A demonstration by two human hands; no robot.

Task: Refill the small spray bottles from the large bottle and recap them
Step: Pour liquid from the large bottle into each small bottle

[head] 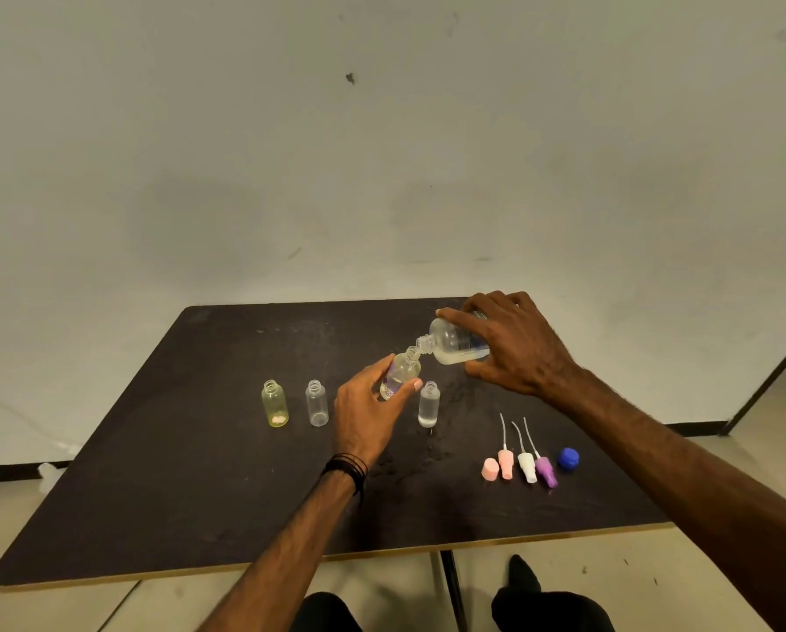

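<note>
**Pouring from large bottle into tilted small bottle**

Right hand [514, 344] is gripping the large clear bottle [456, 343] from above, fingers curled over its body, thumb underneath. Bottle is lying nearly on its side above the far right part of the dark table [154, 472], neck pointing left and down; pale liquid is pooling along its lower side.

Left hand [367, 410] is holding a small spray bottle [400, 374] between thumb and fingers, tilting it so its open mouth is meeting the large bottle's neck. The two mouths are touching or just apart; cannot tell which. Some clear liquid is sitting in its lower end. Dark bands [346, 467] are circling the left wrist.

Three more small bottles are standing upright and uncapped: a yellow-tinted bottle [275, 403] at left with something pale at its bottom, a clear bottle [317, 402] just right of it, and a frosted bottle [429, 403] just beside the left thumb, a little liquid in its base.

Near the right front of the table, lying in a row: a pink cap [490, 468], a pink sprayer [505, 463], a white sprayer [526, 466], a purple sprayer [545, 471], each sprayer with its dip tube pointing away, and a blue cap [568, 458] at the right end
</note>
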